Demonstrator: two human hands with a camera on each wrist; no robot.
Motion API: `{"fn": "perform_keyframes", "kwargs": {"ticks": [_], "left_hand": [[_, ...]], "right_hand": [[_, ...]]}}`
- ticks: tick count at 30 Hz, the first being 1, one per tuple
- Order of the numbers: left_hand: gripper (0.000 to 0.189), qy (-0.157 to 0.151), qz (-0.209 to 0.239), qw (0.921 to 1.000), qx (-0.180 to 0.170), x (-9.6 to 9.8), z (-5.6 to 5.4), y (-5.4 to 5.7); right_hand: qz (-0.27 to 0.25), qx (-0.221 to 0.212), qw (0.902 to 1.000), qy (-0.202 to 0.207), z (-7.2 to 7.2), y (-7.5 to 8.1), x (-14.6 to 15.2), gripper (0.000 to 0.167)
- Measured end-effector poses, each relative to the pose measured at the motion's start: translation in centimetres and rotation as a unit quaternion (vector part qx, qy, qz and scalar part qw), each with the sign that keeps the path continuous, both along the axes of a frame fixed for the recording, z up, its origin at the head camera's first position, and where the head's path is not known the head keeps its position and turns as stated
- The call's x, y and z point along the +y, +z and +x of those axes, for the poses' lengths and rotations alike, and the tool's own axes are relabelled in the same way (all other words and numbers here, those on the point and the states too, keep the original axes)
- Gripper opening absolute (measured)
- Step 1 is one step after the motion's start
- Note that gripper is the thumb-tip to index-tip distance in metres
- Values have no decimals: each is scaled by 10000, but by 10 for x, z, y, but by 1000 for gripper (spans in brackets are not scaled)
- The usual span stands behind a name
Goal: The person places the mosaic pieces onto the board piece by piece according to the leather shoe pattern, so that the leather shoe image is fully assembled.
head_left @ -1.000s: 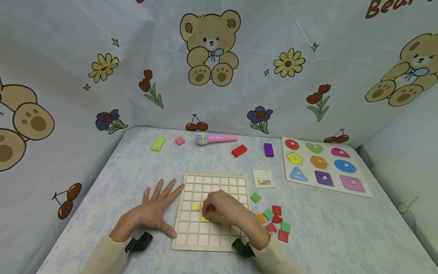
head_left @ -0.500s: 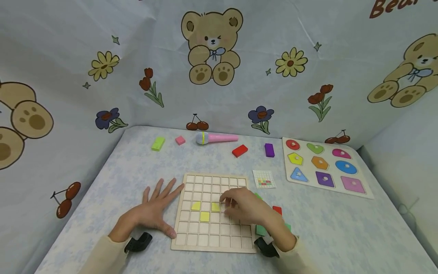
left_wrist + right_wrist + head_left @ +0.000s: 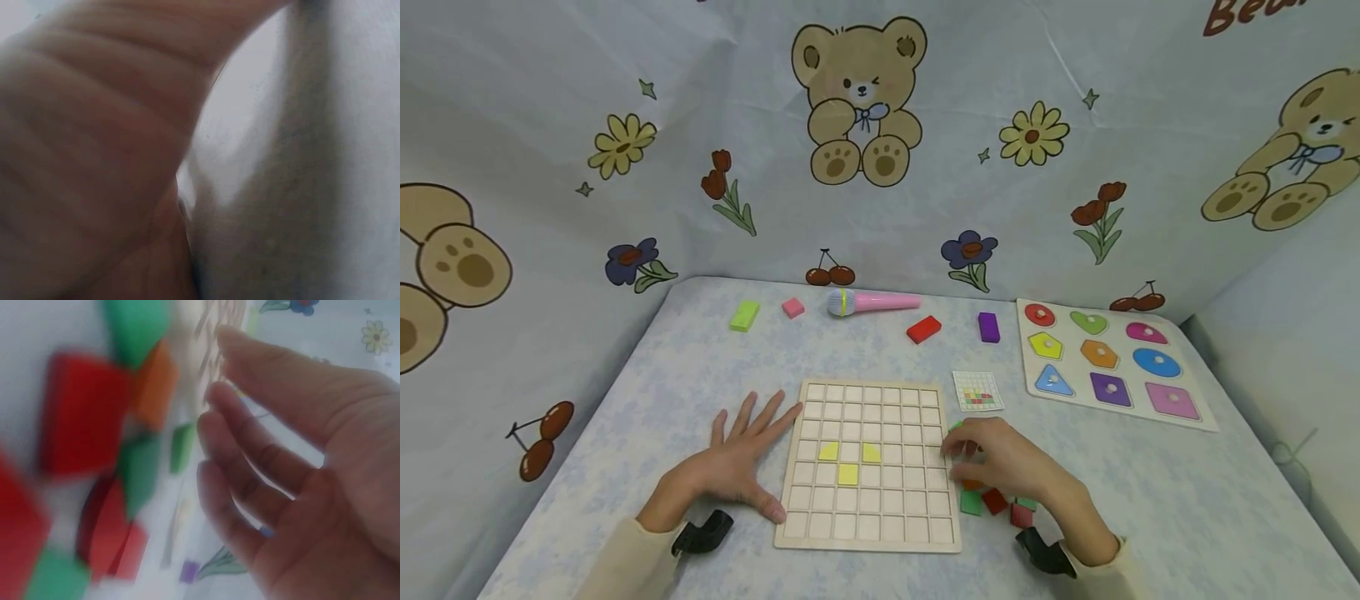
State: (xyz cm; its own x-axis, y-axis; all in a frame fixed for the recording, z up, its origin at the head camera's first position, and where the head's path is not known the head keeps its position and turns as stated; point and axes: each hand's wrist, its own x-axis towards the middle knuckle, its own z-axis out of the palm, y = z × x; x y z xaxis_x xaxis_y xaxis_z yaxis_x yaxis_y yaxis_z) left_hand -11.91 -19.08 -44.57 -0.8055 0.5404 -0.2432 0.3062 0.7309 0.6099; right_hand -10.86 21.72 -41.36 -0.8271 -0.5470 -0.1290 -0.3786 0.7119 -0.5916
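Observation:
A wooden grid board [image 3: 880, 543] lies flat on the table. Two yellow pieces with a rounded or cut corner [image 3: 828, 452] [image 3: 871, 453] and a yellow square tile [image 3: 847, 475] sit in its cells. My left hand [image 3: 733, 458] is spread on the table, with a fingertip and the thumb at the board's left edge. Past the right edge, my right hand [image 3: 1007, 458] hovers over loose red, green and orange tiles, partly hiding them. In the right wrist view its bent fingers and thumb are apart and hold nothing; a red tile [image 3: 84, 415] and an orange tile [image 3: 156, 386] lie beside them.
A small pattern card [image 3: 978, 392] lies right of the board's top. Behind are a pink toy microphone [image 3: 880, 302], a red block [image 3: 923, 329], a purple block [image 3: 988, 327], a green block [image 3: 745, 317] and a pink block [image 3: 793, 308]. A knobbed shape puzzle [image 3: 1075, 392] lies back right.
My right hand has left the yellow pieces and moved right, off the board to the loose tiles. The yellow piece once under it now shows in its cell. The left hand stays put.

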Motion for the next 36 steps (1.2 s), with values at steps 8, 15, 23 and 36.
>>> {"fn": "perform_keyframes", "kwargs": {"ticks": [8,15,23,36], "left_hand": [[142,18,-157,9999,41,2,1,3],[142,65,-145,9998,80,1,0,-4],[141,43,-147,9999,30,0,1,-3],[141,17,-92,10000,14,0,2,0]], "right_hand": [[37,-317,9995,85,1,0,30,18],[95,-514,9986,6,0,-12,42,22],[96,-307,9993,175,2,-13,39,20],[272,116,9994,183,2,-15,34,20]]}}
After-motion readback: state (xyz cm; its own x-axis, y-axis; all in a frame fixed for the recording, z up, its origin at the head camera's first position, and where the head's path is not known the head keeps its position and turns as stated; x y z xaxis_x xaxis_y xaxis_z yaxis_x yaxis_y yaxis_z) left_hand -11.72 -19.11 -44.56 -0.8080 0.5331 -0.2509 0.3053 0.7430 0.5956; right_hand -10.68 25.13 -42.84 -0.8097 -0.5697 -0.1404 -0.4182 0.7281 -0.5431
